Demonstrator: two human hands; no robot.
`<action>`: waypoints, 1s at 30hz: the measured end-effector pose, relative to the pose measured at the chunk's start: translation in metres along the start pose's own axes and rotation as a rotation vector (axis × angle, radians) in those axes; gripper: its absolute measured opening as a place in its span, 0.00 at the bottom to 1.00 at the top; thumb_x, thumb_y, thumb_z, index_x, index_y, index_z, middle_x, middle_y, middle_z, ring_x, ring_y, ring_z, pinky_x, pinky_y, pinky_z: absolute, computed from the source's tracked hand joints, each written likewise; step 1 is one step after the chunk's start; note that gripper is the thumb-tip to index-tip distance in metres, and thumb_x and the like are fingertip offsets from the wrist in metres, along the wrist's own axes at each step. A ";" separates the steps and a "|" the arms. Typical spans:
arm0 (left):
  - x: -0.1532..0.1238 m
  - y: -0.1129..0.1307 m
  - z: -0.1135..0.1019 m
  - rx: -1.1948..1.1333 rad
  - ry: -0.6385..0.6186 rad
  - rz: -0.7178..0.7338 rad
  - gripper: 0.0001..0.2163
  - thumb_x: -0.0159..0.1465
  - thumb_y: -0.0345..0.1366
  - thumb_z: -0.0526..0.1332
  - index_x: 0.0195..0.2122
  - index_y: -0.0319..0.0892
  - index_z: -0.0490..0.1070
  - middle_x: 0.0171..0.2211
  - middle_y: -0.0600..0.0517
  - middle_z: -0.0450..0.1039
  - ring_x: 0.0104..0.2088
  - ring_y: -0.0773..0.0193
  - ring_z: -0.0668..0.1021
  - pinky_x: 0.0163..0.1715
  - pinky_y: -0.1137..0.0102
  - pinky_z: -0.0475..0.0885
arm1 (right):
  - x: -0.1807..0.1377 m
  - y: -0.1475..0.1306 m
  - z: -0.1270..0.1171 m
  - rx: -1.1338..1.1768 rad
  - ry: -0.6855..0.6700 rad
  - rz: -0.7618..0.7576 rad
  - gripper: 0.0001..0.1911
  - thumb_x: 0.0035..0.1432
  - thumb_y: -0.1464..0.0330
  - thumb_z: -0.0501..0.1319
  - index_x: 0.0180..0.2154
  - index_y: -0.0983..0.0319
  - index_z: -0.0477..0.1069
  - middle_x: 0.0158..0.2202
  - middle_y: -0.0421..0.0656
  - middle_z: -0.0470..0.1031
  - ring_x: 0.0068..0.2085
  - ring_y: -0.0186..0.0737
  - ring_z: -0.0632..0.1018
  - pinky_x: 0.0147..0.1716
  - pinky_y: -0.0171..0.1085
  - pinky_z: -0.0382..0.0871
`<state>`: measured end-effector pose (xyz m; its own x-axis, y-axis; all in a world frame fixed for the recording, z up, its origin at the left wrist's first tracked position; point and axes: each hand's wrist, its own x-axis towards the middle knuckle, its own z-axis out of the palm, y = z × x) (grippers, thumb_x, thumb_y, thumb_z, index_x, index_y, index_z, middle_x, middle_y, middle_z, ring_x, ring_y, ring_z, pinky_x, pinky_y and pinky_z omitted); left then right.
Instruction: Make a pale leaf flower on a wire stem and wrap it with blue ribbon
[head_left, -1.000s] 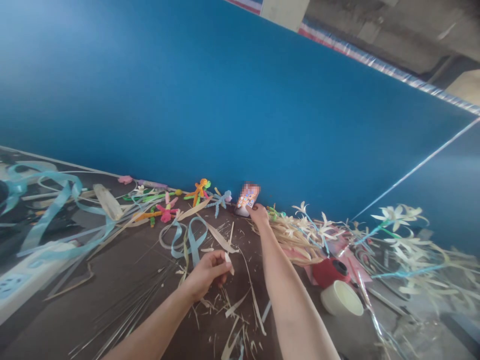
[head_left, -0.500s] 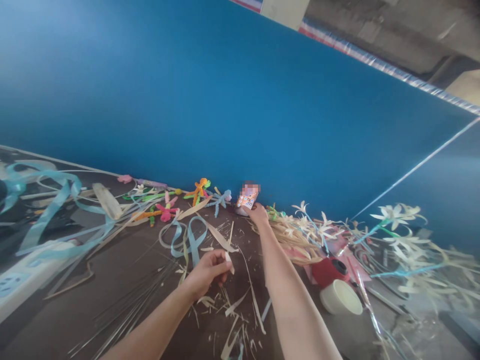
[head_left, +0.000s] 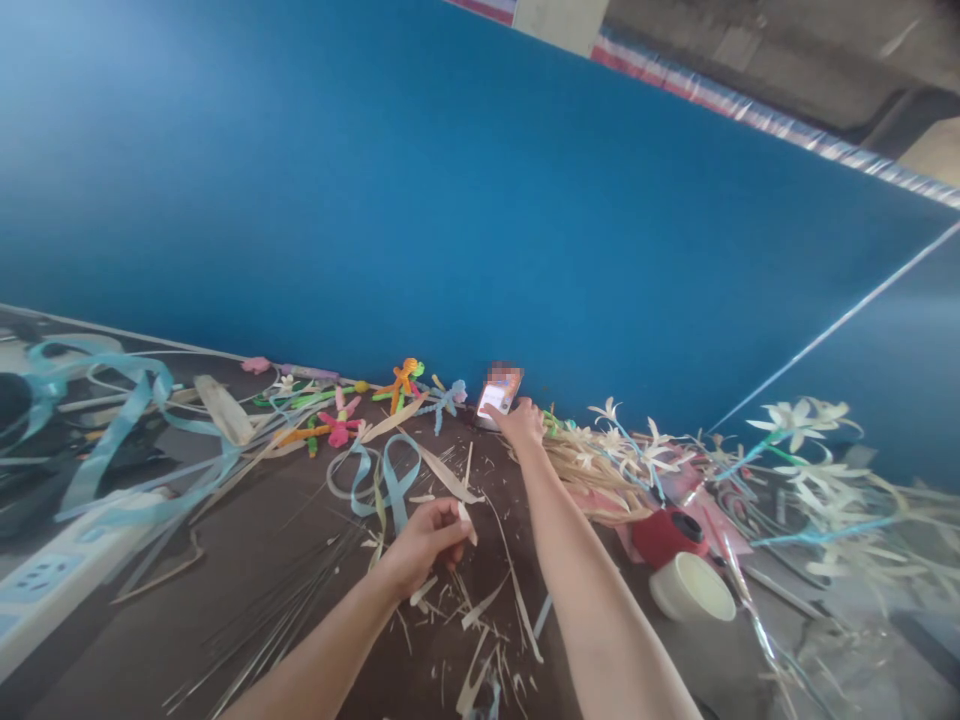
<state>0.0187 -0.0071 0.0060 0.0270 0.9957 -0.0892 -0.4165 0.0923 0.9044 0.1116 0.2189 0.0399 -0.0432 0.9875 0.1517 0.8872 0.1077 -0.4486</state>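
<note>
My left hand (head_left: 427, 545) is closed in a pinch over the table, with a small pale husk-like petal (head_left: 466, 522) between thumb and fingertips. Farther off, my right hand (head_left: 523, 422) is at the lower right side of a phone (head_left: 495, 398) that leans by the blue wall. Its thumb lies on the lit screen, and the other fingers bend along the phone's right edge, partly hidden. Pale scraps (head_left: 480, 605) and thin strips are scattered below my left hand. Beyond that hand lies a looped light-blue ribbon (head_left: 397, 478).
Pipe-cleaner figures (head_left: 405, 385) line the wall's foot. On the left are a power strip (head_left: 45, 580), thin wires (head_left: 277, 620) and more ribbon (head_left: 135, 400). On the right stand a red thread spool (head_left: 664, 538), a pale cup (head_left: 694, 588) and white husk-like flowers (head_left: 795, 425).
The phone screen has gone from rows of icons to a mostly white page. My right thumb has moved up onto the screen. My left hand keeps its pinch.
</note>
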 end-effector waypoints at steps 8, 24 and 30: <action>-0.002 0.001 0.002 0.012 0.000 -0.022 0.10 0.53 0.39 0.64 0.25 0.39 0.64 0.18 0.56 0.67 0.15 0.74 0.66 0.13 0.79 0.60 | -0.056 0.019 -0.043 0.128 0.217 -0.275 0.31 0.48 0.55 0.57 0.50 0.65 0.58 0.45 0.52 0.66 0.48 0.53 0.64 0.47 0.47 0.55; -0.008 0.013 0.006 0.173 0.113 0.064 0.12 0.54 0.44 0.60 0.24 0.39 0.67 0.16 0.56 0.64 0.15 0.73 0.64 0.16 0.77 0.59 | -0.249 0.112 -0.092 0.213 -0.001 -0.334 0.09 0.55 0.66 0.54 0.24 0.58 0.64 0.19 0.37 0.66 0.23 0.36 0.69 0.26 0.34 0.62; -0.007 0.013 0.007 0.261 0.109 0.069 0.11 0.54 0.42 0.61 0.26 0.39 0.70 0.16 0.56 0.64 0.17 0.73 0.67 0.17 0.77 0.61 | -0.290 0.143 -0.099 0.243 0.182 -0.161 0.10 0.55 0.65 0.54 0.24 0.58 0.57 0.22 0.38 0.64 0.25 0.37 0.68 0.27 0.35 0.63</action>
<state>0.0199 -0.0127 0.0213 -0.0972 0.9937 -0.0556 -0.1657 0.0389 0.9854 0.2967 -0.0637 0.0185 -0.0718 0.9211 0.3826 0.7390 0.3068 -0.5998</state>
